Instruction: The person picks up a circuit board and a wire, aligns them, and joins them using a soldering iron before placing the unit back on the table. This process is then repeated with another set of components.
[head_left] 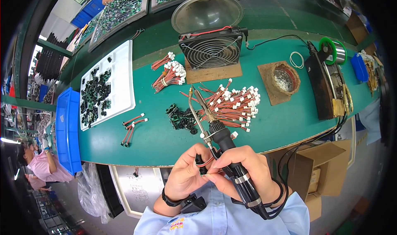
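Note:
Near the bench's front edge, my left hand (183, 174) is closed, pinching a small black part (200, 164) between thumb and fingers. My right hand (251, 167) is wrapped around a black soldering iron (222, 136) with a thin metal feed tube beside its tip. The iron points away from me, its tip over the bench. A red wire (205, 164) runs from the black part to my right fingertips, which seem to pinch it too. Beyond the iron lie many red-and-black wire leads (235, 104) with white connectors. A pile of small dark-green boards (180, 118) sits left of the tip.
A white tray (120, 76) of black parts and a blue bin (68, 129) stand left. Finished-looking leads (131, 127) lie nearby. Ahead is a black fan (213, 49); to the right, a round solder-filled holder (285, 78), a solder spool (337, 52) and a black box (319, 86).

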Action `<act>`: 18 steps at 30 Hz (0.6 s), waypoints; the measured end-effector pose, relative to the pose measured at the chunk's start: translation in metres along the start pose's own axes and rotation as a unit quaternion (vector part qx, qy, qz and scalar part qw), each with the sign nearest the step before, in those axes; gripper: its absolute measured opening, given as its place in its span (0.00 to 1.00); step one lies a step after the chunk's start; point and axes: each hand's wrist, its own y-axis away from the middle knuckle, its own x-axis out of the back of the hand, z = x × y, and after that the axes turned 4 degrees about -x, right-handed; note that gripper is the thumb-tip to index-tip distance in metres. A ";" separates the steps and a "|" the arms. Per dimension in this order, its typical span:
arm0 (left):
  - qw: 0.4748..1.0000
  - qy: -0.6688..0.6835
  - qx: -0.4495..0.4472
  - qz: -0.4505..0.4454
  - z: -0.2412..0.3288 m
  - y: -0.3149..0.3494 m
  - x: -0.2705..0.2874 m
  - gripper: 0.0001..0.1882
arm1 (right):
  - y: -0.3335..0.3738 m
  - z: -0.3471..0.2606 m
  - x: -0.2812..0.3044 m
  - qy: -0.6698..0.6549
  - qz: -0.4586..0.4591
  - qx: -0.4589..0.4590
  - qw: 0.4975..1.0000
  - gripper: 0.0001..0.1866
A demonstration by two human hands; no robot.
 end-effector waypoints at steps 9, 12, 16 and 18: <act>1.000 -0.011 0.003 0.005 0.000 -0.001 0.001 0.16 | -0.001 0.001 0.004 0.003 -0.010 -0.004 1.000 0.18; 1.000 -0.013 0.004 0.007 -0.001 -0.002 0.001 0.16 | -0.002 0.002 0.004 0.001 -0.005 -0.006 1.000 0.18; 1.000 -0.016 -0.003 0.008 -0.002 -0.003 0.000 0.17 | -0.002 0.003 0.004 -0.002 -0.003 -0.009 1.000 0.18; 1.000 -0.015 -0.012 0.000 -0.002 -0.004 0.000 0.17 | -0.002 0.003 0.005 -0.004 -0.003 -0.009 1.000 0.18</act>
